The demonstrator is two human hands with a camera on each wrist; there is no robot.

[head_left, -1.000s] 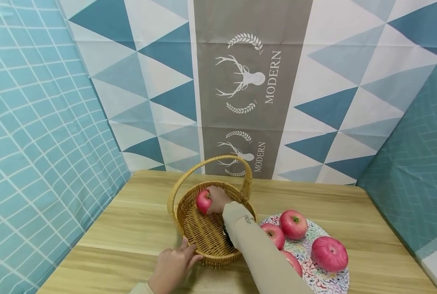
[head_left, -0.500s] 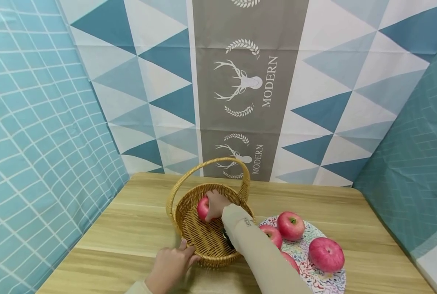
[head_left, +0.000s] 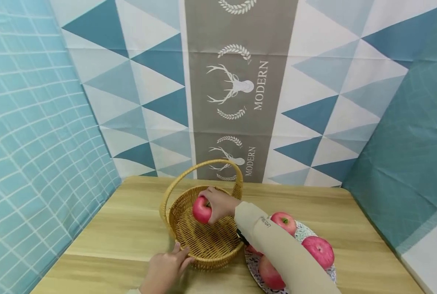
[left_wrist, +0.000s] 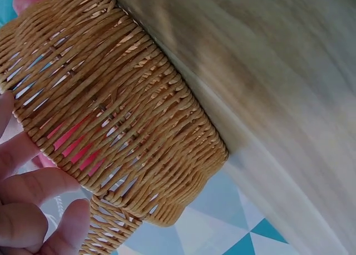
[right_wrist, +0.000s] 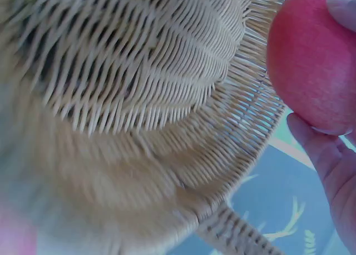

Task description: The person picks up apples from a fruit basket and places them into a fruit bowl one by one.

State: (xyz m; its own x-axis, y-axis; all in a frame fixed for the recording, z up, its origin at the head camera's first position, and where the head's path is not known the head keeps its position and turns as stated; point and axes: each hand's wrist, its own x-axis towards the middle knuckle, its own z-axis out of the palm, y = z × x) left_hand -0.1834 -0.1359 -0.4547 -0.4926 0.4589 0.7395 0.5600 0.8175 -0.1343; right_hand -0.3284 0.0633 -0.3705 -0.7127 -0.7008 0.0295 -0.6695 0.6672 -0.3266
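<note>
In the head view, my right hand [head_left: 222,206] grips a red apple [head_left: 201,210] over the inside of the round wicker basket [head_left: 204,243]. The right wrist view has the same apple [right_wrist: 311,66] between thumb and fingers, apart from the basket floor. Down at the basket's near left rim, my left hand [head_left: 164,267] holds the edge. Its curled fingers [left_wrist: 33,185] and the woven wall [left_wrist: 117,99] fill much of the left wrist view. The basket stands upright with its tall arched handle [head_left: 204,163] raised.
Right of the basket lies a patterned plate [head_left: 253,269] bearing several red apples [head_left: 318,250]; my right sleeve [head_left: 277,245] partly hides it. A wooden table [head_left: 104,237] carries everything. Printed cloths [head_left: 233,85] hang behind and at both sides.
My right hand has lifted the apple up from the basket floor and drawn slightly right, its sleeve now covering more of the plate. The left hand keeps its place at the rim. The head view has shifted.
</note>
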